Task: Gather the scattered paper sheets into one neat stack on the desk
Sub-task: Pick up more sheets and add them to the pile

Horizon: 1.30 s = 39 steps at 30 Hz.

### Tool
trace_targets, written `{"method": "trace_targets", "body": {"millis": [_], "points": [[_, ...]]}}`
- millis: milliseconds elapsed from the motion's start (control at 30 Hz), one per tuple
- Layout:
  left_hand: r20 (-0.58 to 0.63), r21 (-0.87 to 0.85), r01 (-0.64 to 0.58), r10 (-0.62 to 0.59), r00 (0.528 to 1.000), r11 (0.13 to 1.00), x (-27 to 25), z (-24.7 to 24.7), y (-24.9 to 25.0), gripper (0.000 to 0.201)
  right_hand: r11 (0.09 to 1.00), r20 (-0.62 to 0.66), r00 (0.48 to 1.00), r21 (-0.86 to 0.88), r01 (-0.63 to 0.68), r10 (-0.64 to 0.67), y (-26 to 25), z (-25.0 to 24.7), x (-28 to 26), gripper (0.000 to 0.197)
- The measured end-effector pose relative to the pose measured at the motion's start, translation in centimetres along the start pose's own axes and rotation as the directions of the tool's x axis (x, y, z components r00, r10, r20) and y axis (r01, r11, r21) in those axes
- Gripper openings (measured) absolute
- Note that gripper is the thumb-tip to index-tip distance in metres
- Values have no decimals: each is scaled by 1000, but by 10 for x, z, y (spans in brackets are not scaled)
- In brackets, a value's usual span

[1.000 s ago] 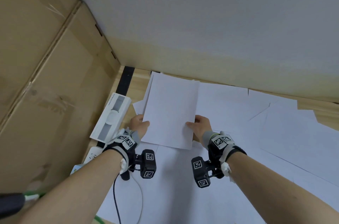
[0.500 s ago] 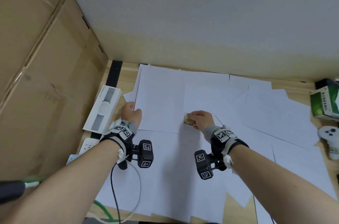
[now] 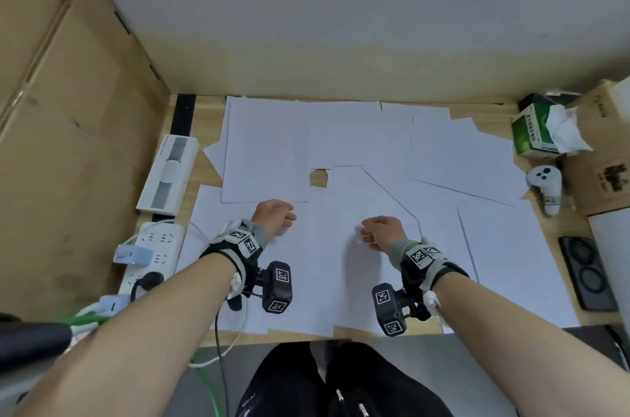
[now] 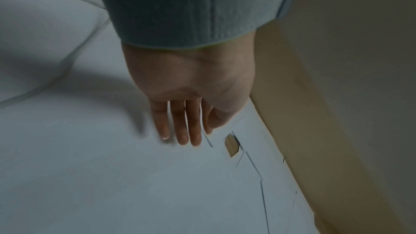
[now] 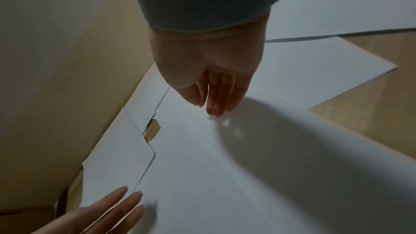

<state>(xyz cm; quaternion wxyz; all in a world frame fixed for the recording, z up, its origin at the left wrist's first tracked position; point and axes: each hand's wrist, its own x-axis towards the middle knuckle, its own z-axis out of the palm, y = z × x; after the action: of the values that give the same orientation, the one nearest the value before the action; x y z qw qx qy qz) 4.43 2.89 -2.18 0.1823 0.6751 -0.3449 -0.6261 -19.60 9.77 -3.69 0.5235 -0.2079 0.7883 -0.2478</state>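
Several white paper sheets (image 3: 341, 143) lie overlapping across the wooden desk (image 3: 208, 116). A squared sheet (image 3: 266, 150) lies flat at the back left. My left hand (image 3: 274, 218) hovers just below its near edge, with relaxed fingers (image 4: 182, 131) held straight over the paper and nothing in them. My right hand (image 3: 381, 229) hangs over the middle sheets, its fingers (image 5: 216, 99) loosely extended and empty. A small gap (image 3: 318, 177) between the sheets shows bare wood. In the right wrist view the left hand's fingers (image 5: 121, 207) appear at the lower left.
Cardboard boxes (image 3: 68, 109) wall off the left side. A white boxed item (image 3: 170, 174) and a power strip (image 3: 150, 253) lie at the desk's left edge. A green tissue box (image 3: 535, 133), a white controller (image 3: 545, 184) and a black case (image 3: 586, 273) sit on the right.
The sheet both hands held up a second ago now lies flat at the back left. Both hands have let go and drawn back toward me. The view has widened to the right.
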Motion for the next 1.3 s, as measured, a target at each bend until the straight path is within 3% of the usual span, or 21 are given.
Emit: {"method": "trace_targets", "body": {"millis": [133,267,300,367,467,567,633,700,833,967,1100,1233,1300], "points": [[-20,215,-57,63,998,975,-18,20,-39,28,1000,47,999,7,-4,3,32,-10,-8,7],[-219,378,-88,182,959,922,-35,8,-72,45,1000,93,996,14,4,-6,55,4,-19,6],[-246,389,-66,173,954,919,-41,4,-79,50,1000,106,994,8,7,-8,61,10,-23,2],[-203,401,-18,108,973,916,-52,-2,-91,58,999,120,993,-41,21,-16,74,24,-27,14],[-88,355,-30,65,994,934,-61,-5,-99,60,985,158,987,-162,57,-31,81,41,-33,36],[-90,289,-72,101,991,955,-62,-11,-99,58,956,175,981,-260,133,-89,78,50,-41,20],[-121,310,-75,118,986,948,-62,-13,-94,55,942,101,985,-293,165,-141,78,45,-44,14],[-157,287,-50,99,983,957,-61,-15,-89,54,939,15,985,-300,167,-170,81,34,-44,20],[-146,174,-41,67,987,984,-60,-15,-86,47,967,-99,987,-233,104,-130,81,3,-45,29],[-30,-20,-56,56,998,998,-71,-8,-80,41,985,-38,992,-134,111,-117,80,-9,-46,16],[83,-146,35,-23,996,989,-71,-15,-84,40,980,87,981,-88,180,-173,68,11,-53,13],[-22,-132,99,-103,994,986,-71,-46,-90,40,979,194,964,-58,195,-181,56,51,-61,22],[-111,-71,82,-89,990,994,-69,-64,-93,34,987,172,972,15,160,-160,55,65,-61,27]]}}
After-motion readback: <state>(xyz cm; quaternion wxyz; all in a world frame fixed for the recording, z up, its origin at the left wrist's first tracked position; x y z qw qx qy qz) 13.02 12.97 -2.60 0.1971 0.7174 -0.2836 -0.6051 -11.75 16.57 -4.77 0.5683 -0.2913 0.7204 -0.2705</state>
